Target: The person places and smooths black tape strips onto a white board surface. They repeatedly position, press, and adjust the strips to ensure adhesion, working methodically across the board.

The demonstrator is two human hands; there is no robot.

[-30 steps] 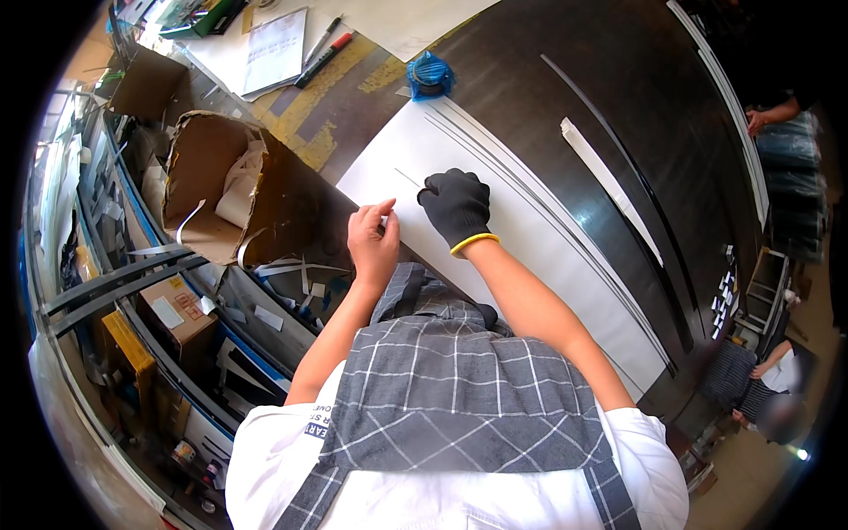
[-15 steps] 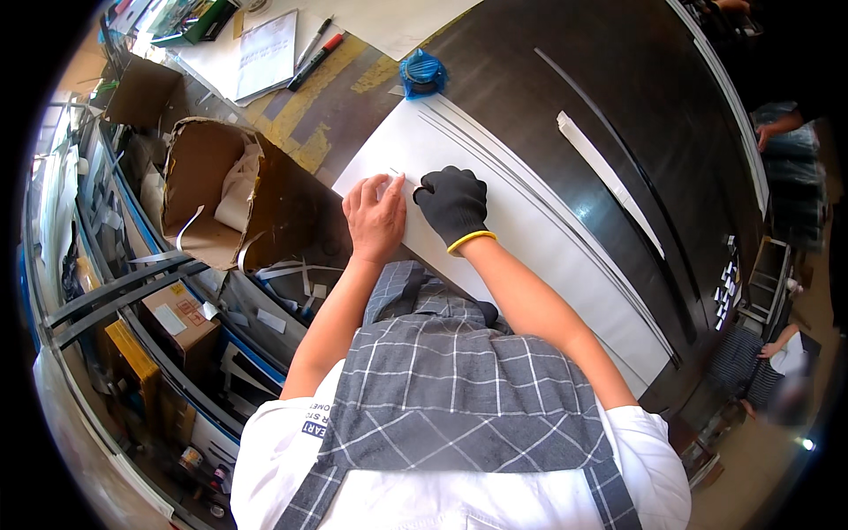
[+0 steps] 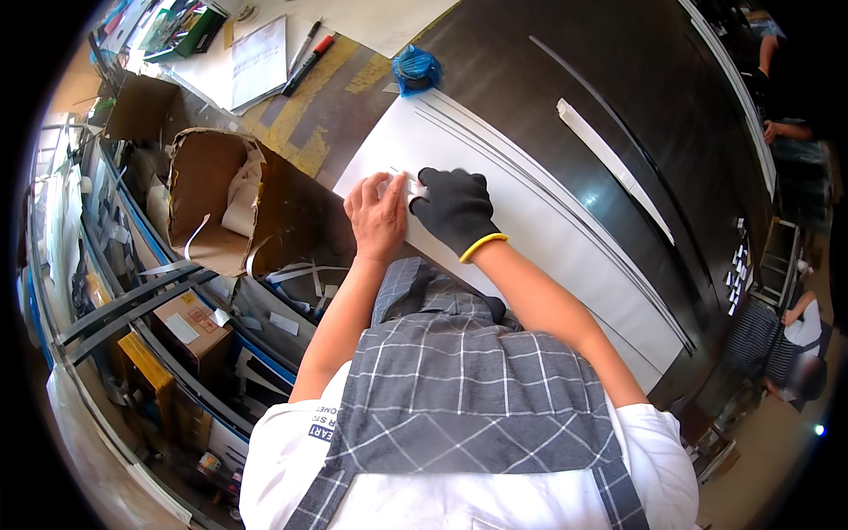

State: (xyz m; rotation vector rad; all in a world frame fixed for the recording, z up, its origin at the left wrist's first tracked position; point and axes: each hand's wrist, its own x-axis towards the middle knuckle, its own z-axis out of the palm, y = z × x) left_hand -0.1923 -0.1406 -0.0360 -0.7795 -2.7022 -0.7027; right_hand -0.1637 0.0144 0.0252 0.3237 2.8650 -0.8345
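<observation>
A long white sheet lies across the dark table. My bare left hand and my right hand, in a black glove with a yellow cuff, meet on the sheet's near left end. Between their fingertips is a small white piece, pinched from both sides and held against the sheet. Thin dark lines run along the sheet's length.
A blue roll sits at the sheet's far corner, a loose white strip to its right. An open cardboard box with paper scraps stands left. Markers and papers lie beyond. Other people work at right.
My left hand, raised with a thin strip a second ago, has come down onto the sheet and closed in against the gloved right hand. The right hand has barely moved.
</observation>
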